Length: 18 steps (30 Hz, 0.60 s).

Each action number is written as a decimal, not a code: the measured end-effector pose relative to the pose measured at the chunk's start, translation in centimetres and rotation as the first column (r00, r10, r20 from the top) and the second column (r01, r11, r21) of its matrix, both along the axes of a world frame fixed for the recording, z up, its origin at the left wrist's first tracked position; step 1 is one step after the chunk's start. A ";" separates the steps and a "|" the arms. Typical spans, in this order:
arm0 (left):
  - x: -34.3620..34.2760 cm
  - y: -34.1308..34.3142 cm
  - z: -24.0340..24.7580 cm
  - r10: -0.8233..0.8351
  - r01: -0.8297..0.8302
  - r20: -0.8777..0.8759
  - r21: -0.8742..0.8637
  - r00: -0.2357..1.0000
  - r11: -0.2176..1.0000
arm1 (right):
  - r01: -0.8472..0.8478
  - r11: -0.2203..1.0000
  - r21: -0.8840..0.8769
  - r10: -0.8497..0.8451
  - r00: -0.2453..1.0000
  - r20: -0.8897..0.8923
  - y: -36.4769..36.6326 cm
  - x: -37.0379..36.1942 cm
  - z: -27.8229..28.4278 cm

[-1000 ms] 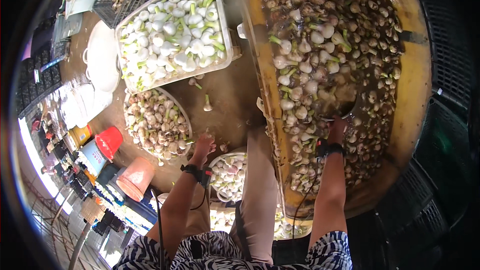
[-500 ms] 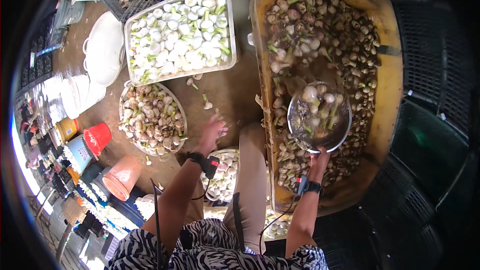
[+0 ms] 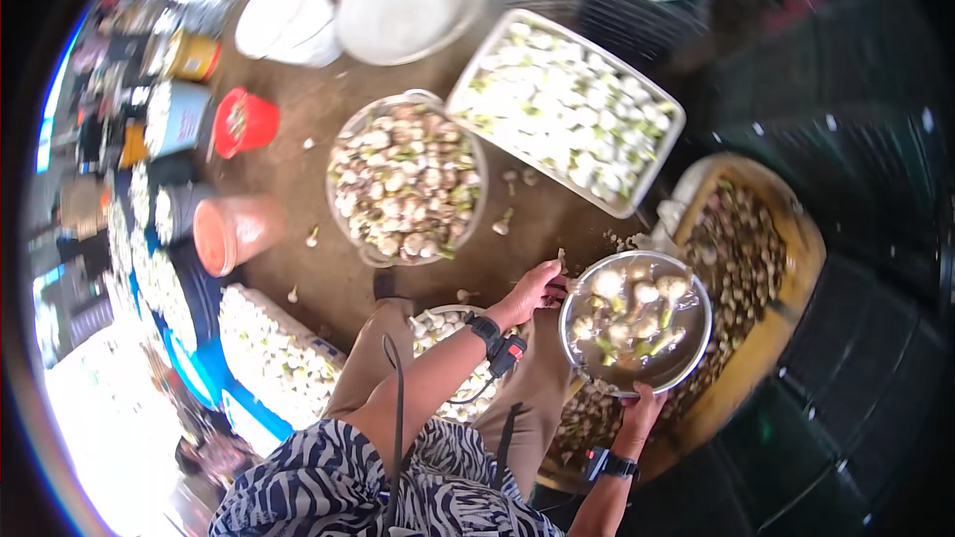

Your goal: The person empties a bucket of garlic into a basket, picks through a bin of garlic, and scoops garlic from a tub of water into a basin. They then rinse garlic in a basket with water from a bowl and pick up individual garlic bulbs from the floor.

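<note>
My right hand [image 3: 643, 412] grips the near rim of a round metal bowl [image 3: 609, 372]. Several garlic bulbs [image 3: 645, 292] with green stems lie in brownish water inside it. My left hand [image 3: 538, 287] is beside the bowl's left rim with fingers curled in; what they hold, if anything, I cannot make out. Below the bowl and to its right stands a yellow tub [image 3: 808, 257], full of unpeeled garlic in dark water. Between my legs sits a container of whitish garlic [image 3: 445, 330], partly covered by my left forearm.
A white rectangular tray [image 3: 637, 201] of clean garlic stands ahead. Left of it is a round basin [image 3: 478, 189] heaped with dirty bulbs. A red bucket [image 3: 247, 123], an orange bucket [image 3: 239, 233] and a tray of white garlic [image 3: 274, 348] line the left side. Loose bulbs dot the floor.
My view has swung to the right and turned. The bowl has come up out of the tub with water and bulbs in it. My left hand has moved from over the floor to beside its rim.
</note>
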State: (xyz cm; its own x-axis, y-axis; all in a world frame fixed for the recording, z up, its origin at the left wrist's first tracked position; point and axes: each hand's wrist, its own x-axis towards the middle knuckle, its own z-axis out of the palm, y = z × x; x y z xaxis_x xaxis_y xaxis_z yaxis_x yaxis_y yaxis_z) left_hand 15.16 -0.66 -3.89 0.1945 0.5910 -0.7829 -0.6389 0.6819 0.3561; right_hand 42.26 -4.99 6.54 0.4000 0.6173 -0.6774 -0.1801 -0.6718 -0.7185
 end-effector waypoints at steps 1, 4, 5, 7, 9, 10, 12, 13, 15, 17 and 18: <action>-2.1 -0.5 -0.1 0.094 -0.093 0.029 -0.027 0.995 0.995 | -0.073 0.997 0.002 0.073 0.997 0.007 0.4 -1.6 -0.9; -9.9 -2.4 -1.3 0.272 -0.274 0.122 0.000 0.955 0.962 | -0.251 0.968 -0.025 0.248 0.966 -0.076 2.0 -8.4 -2.8; -12.6 -2.8 -1.8 0.342 -0.342 0.097 -0.023 0.935 0.940 | -0.261 0.958 -0.117 0.258 0.965 -0.040 3.0 -12.1 -3.0; -17.3 -3.7 -3.4 0.432 -0.433 0.025 -0.004 0.901 0.902 | -0.379 0.917 -0.122 0.377 0.925 -0.041 4.8 -17.5 -4.3; -26.5 -9.6 -7.1 0.496 -0.465 -0.296 0.173 0.816 0.868 | -0.559 0.828 0.045 0.557 0.810 -0.183 4.2 -27.0 -7.0; -22.3 -3.9 -4.0 0.484 -0.478 0.011 -0.139 0.875 0.867 | -0.544 0.836 0.075 0.546 0.838 -0.006 6.8 -23.6 -8.0; -26.4 -4.8 -5.4 0.486 -0.481 0.030 -0.103 0.873 0.870 | -0.668 0.738 0.100 0.652 0.743 0.150 8.6 -28.0 -8.6; -28.3 -5.5 -6.4 0.548 -0.572 -0.179 -0.133 0.817 0.809 | -0.724 0.683 0.091 0.698 0.685 0.209 8.9 -31.1 -8.3; -33.3 -8.1 -8.4 0.672 -0.686 -0.285 0.065 0.683 0.725 | -0.860 0.485 0.156 0.739 0.499 0.453 9.3 -36.2 -9.8; -34.1 -8.1 -9.0 0.599 -0.654 -0.343 -0.061 0.723 0.754 | -0.974 0.171 0.148 0.505 0.215 0.836 9.9 -38.9 -9.8; -34.1 -8.0 -8.9 0.664 -0.699 -0.242 -0.104 0.708 0.707 | -0.959 0.276 0.072 0.655 0.242 0.716 9.1 -41.4 -7.9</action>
State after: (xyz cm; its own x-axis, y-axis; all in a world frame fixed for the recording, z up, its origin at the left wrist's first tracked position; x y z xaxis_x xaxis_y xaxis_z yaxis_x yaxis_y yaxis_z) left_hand -18.99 -8.63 -12.74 -0.3555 0.3568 -0.8639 -0.8925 0.1449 0.4271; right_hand 0.81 4.16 -1.34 -0.3930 0.9088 -0.1398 0.7082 0.2023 -0.6764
